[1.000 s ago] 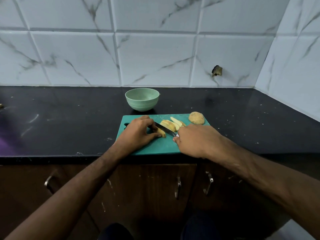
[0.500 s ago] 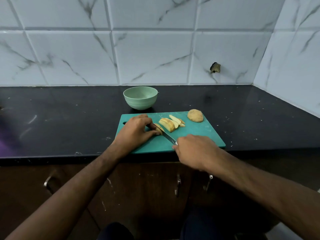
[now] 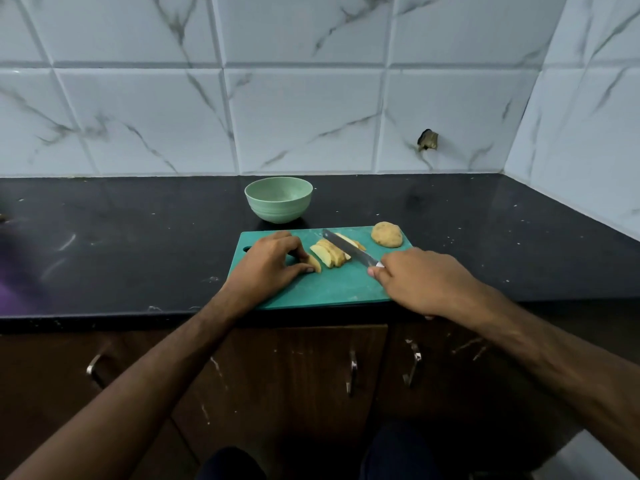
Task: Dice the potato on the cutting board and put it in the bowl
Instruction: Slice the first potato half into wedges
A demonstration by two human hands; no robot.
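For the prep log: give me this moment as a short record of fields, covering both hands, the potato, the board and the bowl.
left hand: pinches one potato wedge on the board
right hand: grips the knife, blade over the slices
potato slices: fanned at mid-board, not yet diced
potato half: uncut, at the board's far right corner
cutting board: green, at the counter's front edge
bowl: green, behind the board, no potato visible inside

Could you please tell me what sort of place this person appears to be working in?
Most likely a home kitchen: a black countertop backed by marble-look wall tiles, wooden cabinets beneath, and a green cutting board with potato slices on it.
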